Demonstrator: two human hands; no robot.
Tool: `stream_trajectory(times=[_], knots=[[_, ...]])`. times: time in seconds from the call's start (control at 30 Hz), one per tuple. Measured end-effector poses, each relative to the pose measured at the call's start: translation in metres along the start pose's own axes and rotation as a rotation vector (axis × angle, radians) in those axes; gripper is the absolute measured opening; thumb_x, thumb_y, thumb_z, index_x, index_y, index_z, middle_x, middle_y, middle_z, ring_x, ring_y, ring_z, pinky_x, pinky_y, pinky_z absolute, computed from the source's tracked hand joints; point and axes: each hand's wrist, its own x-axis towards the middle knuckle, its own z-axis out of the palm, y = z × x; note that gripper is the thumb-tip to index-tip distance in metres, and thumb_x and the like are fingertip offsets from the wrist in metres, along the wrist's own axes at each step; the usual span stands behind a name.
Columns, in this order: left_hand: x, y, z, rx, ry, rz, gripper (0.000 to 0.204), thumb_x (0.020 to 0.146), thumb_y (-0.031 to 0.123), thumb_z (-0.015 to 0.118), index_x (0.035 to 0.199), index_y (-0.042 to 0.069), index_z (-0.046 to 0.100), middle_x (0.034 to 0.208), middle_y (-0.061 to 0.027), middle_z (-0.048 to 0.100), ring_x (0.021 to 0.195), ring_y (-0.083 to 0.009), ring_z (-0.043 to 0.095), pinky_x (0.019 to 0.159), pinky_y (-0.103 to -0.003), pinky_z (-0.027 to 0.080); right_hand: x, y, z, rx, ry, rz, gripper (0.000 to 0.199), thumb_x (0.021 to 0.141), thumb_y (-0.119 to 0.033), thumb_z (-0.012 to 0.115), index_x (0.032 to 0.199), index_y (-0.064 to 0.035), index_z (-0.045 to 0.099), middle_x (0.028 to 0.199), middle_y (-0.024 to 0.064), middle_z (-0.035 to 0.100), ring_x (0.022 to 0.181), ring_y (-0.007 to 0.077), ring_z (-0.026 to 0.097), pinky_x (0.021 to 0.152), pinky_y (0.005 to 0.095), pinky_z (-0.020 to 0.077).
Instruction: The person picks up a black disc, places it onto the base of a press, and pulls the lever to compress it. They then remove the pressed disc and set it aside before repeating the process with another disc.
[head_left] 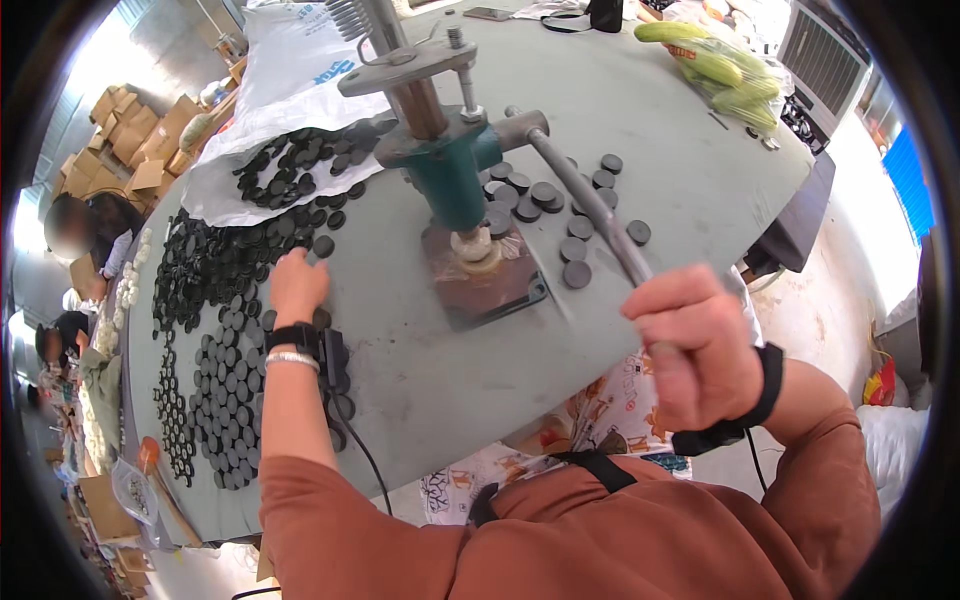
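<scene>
My left hand (298, 287) is over the left part of the table, its fingers bent and pinched at the edge of a black round cap (323, 246). Around it spreads a heap of black caps (215, 262), with flat grey-black discs (228, 392) laid close together nearer to me. My right hand (703, 345), slightly blurred, is closed round the end of the lever (598, 212) of a green hand press (447, 180). Under the press ram, a pale round piece (471, 245) sits on the dark base plate (487, 290). My palm hides the lever's tip.
Several finished-looking discs (575, 250) lie right of the press. A white sack (290, 75) with more black caps is behind it. Green vegetables in a plastic bag (725, 75) lie at the far right. Other people (85, 235) sit at the left, near cardboard boxes (130, 125).
</scene>
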Motion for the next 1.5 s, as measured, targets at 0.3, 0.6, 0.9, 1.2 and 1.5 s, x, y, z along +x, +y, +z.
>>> stream_trajectory(times=[0.3, 0.6, 0.9, 1.2, 1.5], knots=[[0.003, 0.040, 0.001, 0.025, -0.050, 0.138, 0.034, 0.078, 0.025, 0.066, 0.106, 0.006, 0.067, 0.102, -0.0154, 0.067, 0.100, -0.0330, 0.063, 0.084, -0.043, 0.050, 0.076, 0.006, -0.023, -0.110, 0.048, 0.159, 0.020, 0.096, -0.015, 0.039, 0.097, 0.0001, 0.052, 0.087, 0.0083, 0.059, 0.058, 0.0042, 0.036, 0.056, 0.0194, 0.0332], [-0.085, 0.091, 0.003, -0.568, 0.077, 0.317, 0.031, 0.077, 0.012, 0.072, 0.103, -0.002, 0.063, 0.100, -0.0174, 0.063, 0.095, -0.0296, 0.061, 0.082, -0.037, 0.048, 0.110, 0.029, -0.025, -0.161, 0.004, 0.212, 0.016, 0.093, -0.012, 0.041, 0.093, 0.0003, 0.052, 0.084, 0.0094, 0.058, 0.057, 0.0077, 0.038, 0.054, 0.0220, 0.0341], [-0.051, 0.077, 0.028, -0.280, 0.129, 0.488, 0.044, 0.079, 0.016, 0.071, 0.117, -0.002, 0.058, 0.112, -0.0172, 0.061, 0.101, -0.0291, 0.059, 0.086, -0.037, 0.048, 0.114, 0.040, -0.023, -0.168, -0.023, 0.225, 0.013, 0.090, -0.010, 0.044, 0.090, 0.0004, 0.051, 0.081, 0.0105, 0.058, 0.057, 0.0112, 0.040, 0.053, 0.0246, 0.0350], [-0.053, 0.089, 0.019, -0.458, 0.080, 0.263, 0.028, 0.083, 0.012, 0.068, 0.107, -0.003, 0.064, 0.093, -0.0116, 0.068, 0.082, -0.0223, 0.065, 0.078, -0.032, 0.051, 0.117, 0.051, -0.017, -0.194, -0.023, 0.212, 0.010, 0.087, -0.008, 0.046, 0.087, 0.0005, 0.051, 0.078, 0.0116, 0.057, 0.056, 0.0147, 0.042, 0.052, 0.0273, 0.0359], [-0.115, 0.125, -0.003, -0.757, 0.123, 0.461, 0.031, 0.076, 0.010, 0.074, 0.102, -0.005, 0.065, 0.094, -0.0133, 0.068, 0.083, -0.0198, 0.066, 0.079, -0.029, 0.052, 0.122, 0.060, -0.006, -0.211, -0.016, 0.190, 0.007, 0.084, -0.006, 0.048, 0.084, 0.0007, 0.051, 0.076, 0.0127, 0.056, 0.056, 0.0183, 0.044, 0.050, 0.0299, 0.0369]])
